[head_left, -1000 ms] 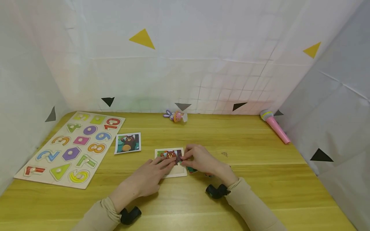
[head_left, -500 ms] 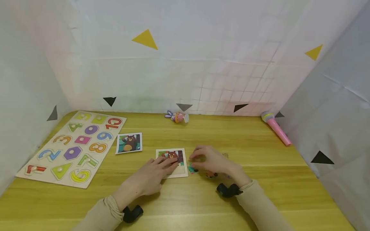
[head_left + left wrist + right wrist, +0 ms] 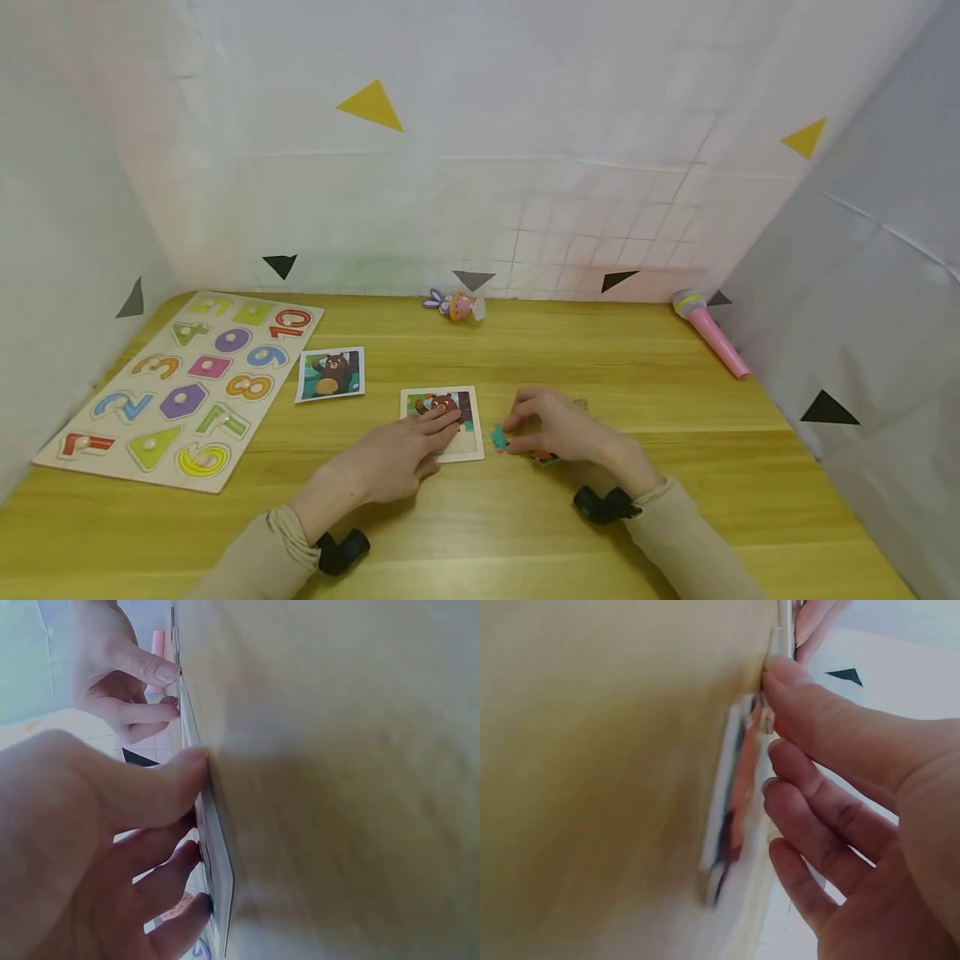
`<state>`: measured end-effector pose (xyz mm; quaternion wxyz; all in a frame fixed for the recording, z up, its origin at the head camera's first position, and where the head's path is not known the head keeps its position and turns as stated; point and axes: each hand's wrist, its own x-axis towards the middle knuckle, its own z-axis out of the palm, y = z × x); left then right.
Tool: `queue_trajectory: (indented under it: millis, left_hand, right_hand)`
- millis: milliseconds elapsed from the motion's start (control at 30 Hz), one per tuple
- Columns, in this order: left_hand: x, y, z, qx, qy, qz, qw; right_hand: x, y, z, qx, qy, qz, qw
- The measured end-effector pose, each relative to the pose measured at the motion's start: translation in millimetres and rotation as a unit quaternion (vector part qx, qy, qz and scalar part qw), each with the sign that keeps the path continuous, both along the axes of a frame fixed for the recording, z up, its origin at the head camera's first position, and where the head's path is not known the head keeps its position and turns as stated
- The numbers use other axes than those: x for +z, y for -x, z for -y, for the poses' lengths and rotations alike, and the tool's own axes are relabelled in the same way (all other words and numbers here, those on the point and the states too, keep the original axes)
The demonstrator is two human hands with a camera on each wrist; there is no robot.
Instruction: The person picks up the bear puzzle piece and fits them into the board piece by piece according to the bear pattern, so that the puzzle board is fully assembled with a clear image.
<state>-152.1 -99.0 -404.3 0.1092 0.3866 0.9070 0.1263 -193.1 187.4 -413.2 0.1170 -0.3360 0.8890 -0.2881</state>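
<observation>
My left hand [image 3: 390, 457] rests on a small jigsaw tray [image 3: 468, 448] with part of a bear picture in it. In the left wrist view its fingers [image 3: 180, 919] lie on the tray and the thumb is at the near edge. Just right of the tray, my right hand [image 3: 562, 429] pinches a teal puzzle piece [image 3: 499, 438] between thumb and finger, low over the table. An orange and dark puzzle piece [image 3: 740, 787] lies under the right hand, partly hidden in the head view. A bear picture card [image 3: 331, 374] lies left of the tray.
A wooden number and shape board [image 3: 180, 392] covers the table's left side. Along the back lie a small rabbit figure [image 3: 456, 306] and, to the right, a pink toy microphone [image 3: 712, 335]. Behind my right hand is a small brownish piece [image 3: 581, 404]. White sheeting walls the table.
My right hand has moved right, off the tray's right edge, to the teal piece beside it. My left hand stays on the tray.
</observation>
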Motion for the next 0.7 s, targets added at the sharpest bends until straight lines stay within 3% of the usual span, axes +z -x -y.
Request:
queue_trajectory:
  millis: [267, 700]
  left_hand:
    - [-3.0, 1.2, -3.1, 0.010, 0.001, 0.005, 0.9999]
    - [-6.5, -0.4, -1.4, -0.012, -0.007, -0.035, 0.9993]
  right_hand:
    - [-3.7, 0.1, -13.0, -0.022, 0.010, -0.028, 0.999]
    - [-4.9, 0.7, -13.7, -0.033, 0.001, -0.037, 0.999]
